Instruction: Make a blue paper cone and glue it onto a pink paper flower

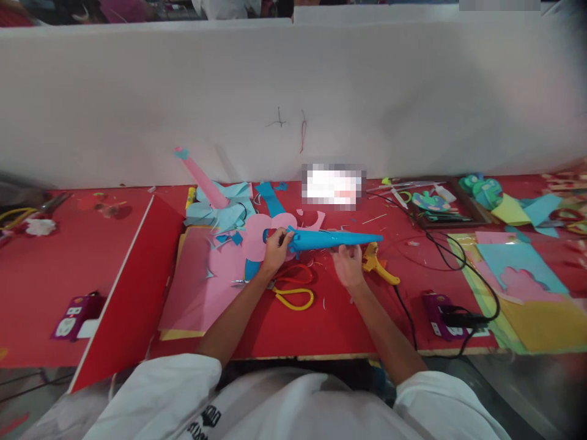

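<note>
A blue paper cone (337, 239) lies sideways in front of me, its wide end to the left and its narrow tip to the right. My left hand (276, 249) pinches the wide, cut end. Below the narrower half, my right hand (349, 264) has its fingers up against the cone, partly hidden by it. Beneath my left hand is a scalloped pink paper shape (255, 239) with a blue paper strip (270, 198) behind it. Scissors (294, 292) with red and yellow handles rest near my left wrist. A yellow glue gun (380, 266) lies right of my right hand.
A pink paper cone (205, 178) stands on crumpled light-blue paper (215, 215) at the back left. Pink sheets (197, 293) lie beside a red divider (132, 293). Black cable (440, 241), a framed tray (470, 208), a purple box (438, 318) and coloured paper (532, 318) occupy the right. A white wall (183, 91) closes the back.
</note>
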Demonstrator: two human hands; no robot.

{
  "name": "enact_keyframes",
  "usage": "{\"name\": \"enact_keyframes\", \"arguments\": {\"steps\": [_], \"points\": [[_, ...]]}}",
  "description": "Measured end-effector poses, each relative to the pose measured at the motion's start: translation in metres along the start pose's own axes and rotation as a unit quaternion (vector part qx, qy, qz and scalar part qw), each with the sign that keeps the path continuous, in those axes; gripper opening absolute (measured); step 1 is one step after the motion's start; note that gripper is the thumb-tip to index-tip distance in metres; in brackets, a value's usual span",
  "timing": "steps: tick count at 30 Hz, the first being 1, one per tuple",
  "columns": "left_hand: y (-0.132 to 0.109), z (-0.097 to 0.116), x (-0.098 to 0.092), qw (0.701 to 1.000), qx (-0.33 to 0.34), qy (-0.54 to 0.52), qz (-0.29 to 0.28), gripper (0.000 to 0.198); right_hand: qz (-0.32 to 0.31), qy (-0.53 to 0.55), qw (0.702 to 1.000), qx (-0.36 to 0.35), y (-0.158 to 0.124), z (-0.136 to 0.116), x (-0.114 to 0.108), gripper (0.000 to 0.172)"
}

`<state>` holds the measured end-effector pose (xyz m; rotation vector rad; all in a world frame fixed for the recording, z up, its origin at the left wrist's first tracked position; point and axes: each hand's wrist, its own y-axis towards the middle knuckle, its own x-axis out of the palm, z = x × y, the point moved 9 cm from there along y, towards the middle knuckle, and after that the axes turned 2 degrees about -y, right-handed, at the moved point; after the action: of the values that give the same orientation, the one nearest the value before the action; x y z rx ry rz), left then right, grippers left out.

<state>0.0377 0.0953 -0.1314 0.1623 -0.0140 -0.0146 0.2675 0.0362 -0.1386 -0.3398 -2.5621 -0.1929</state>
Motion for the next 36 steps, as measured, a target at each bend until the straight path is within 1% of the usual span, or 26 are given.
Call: {"name": "enact_keyframes", "arguments": {"steps": [2,4,7,10,12,15,18,21,24,26,30,31,32,36], "points": [[0.0,-0.001,0.001,1.0,-0.002,-0.001,-0.002,0.064,0.031,-0.004,1.0,0.004,0.0,0.004,-0.008,0.045],[0.0,-0.002,0.001,1.0,-0.006,-0.006,-0.003,0.066,0.04,-0.006,0.999,0.006,-0.001,0.007,-0.01,0.044],[0.001,-0.004,0.001,1.0,-0.019,-0.02,-0.003,0.068,0.024,-0.017,1.0,0.009,-0.002,0.008,-0.006,0.042],[0.002,-0.007,0.001,0.999,-0.034,-0.038,0.0,0.071,0.009,-0.041,0.999,0.011,-0.002,0.008,-0.002,0.044],[0.003,-0.009,0.0,0.998,-0.043,-0.049,0.004,0.072,0.003,-0.061,0.998,0.005,-0.001,0.006,0.0,0.046],[0.004,-0.015,-0.002,0.997,-0.053,-0.063,0.013,0.071,-0.01,-0.094,0.996,-0.01,-0.001,0.002,0.002,0.044],[0.004,-0.021,-0.004,0.996,-0.059,-0.069,0.015,0.07,-0.015,-0.116,0.993,-0.025,-0.001,-0.001,0.002,0.04],[0.003,-0.024,-0.005,0.996,-0.058,-0.063,0.017,0.069,-0.01,-0.13,0.991,-0.03,0.0,0.0,-0.002,0.04],[0.003,-0.02,-0.008,0.998,-0.044,-0.045,0.028,0.069,-0.007,-0.135,0.991,-0.016,0.002,0.002,-0.004,0.042],[0.004,-0.014,-0.01,0.998,-0.03,-0.031,0.039,0.069,-0.016,-0.135,0.991,-0.004,0.002,0.002,-0.001,0.045],[0.001,-0.001,-0.015,0.998,-0.002,-0.006,0.066,0.065,-0.062,-0.086,0.994,0.018,-0.001,0.003,0.015,0.06],[-0.001,0.002,-0.015,0.998,0.003,-0.003,0.067,0.064,-0.059,-0.069,0.996,0.022,-0.001,0.004,0.015,0.061],[-0.003,0.004,-0.014,0.998,0.007,-0.002,0.063,0.062,-0.042,-0.055,0.997,0.025,-0.001,0.006,0.013,0.058],[-0.007,0.005,-0.001,1.0,0.005,-0.027,0.013,0.056,0.063,-0.027,0.997,0.022,0.003,0.012,-0.013,0.04]]}}
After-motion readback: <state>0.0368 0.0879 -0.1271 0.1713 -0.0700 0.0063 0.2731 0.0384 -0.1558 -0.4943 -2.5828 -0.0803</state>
